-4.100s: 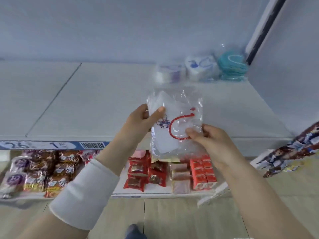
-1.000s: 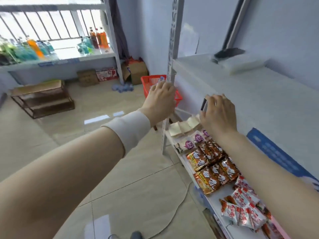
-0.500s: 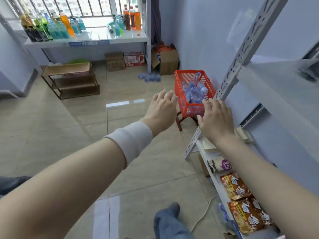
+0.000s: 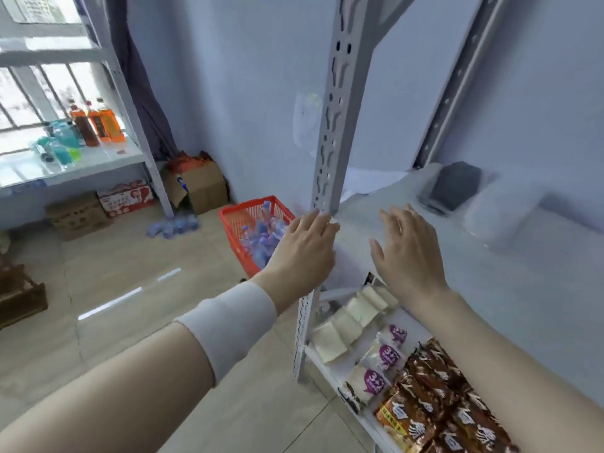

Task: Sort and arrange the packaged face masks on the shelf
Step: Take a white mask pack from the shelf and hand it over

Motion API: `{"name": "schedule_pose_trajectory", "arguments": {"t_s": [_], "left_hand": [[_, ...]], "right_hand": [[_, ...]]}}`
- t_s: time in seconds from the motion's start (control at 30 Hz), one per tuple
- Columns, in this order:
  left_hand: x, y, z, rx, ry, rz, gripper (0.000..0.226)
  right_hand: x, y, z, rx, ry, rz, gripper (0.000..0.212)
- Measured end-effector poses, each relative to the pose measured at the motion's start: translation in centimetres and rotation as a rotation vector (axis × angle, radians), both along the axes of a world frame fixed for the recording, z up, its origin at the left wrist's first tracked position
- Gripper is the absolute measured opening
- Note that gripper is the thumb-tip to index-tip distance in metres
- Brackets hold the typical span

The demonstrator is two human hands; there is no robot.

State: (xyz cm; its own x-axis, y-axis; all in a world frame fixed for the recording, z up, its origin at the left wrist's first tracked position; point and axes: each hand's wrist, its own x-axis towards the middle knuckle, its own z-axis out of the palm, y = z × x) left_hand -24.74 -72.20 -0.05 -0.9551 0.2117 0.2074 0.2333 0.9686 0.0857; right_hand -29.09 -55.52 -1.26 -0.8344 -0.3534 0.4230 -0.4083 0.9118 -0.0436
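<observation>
White shelf (image 4: 490, 289), left end beside the post (image 4: 330, 142). My left hand (image 4: 307, 243) and right hand (image 4: 405, 253) are both empty, fingers straight and slightly spread, hovering there. Dark pack (image 4: 456, 188) and pale pack (image 4: 490, 219) lie at the back, blurred; probably masks. Judgement: sorting unfinished, next pack not yet picked.

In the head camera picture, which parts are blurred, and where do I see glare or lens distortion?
Head view: the window is overexposed and the glossy floor carries bright streaks. Head view: the red basket and the dark object on the upper shelf look blurred; the snack packets are sharper. Head view: the wide lens makes the shelf post lean and bow.
</observation>
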Motion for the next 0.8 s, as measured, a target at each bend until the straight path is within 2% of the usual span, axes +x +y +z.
{"name": "schedule_pose_trajectory", "arguments": {"t_s": [0.37,0.57,0.8], "left_hand": [[-13.9,9.2,1.7,0.062,-0.019,-0.415,0.049],[-17.5,14.1,1.7,0.065,-0.084,-0.517,0.051],[-20.2,17.6,1.9,0.098,-0.083,-0.521,0.051]], "right_hand": [[-4.2,9.4,1.4,-0.143,0.0,-0.596,0.041],[-5.0,12.2,2.0,-0.373,-0.193,-0.922,0.049],[-9.4,14.8,2.1,-0.626,-0.405,-1.068,0.071]]}}
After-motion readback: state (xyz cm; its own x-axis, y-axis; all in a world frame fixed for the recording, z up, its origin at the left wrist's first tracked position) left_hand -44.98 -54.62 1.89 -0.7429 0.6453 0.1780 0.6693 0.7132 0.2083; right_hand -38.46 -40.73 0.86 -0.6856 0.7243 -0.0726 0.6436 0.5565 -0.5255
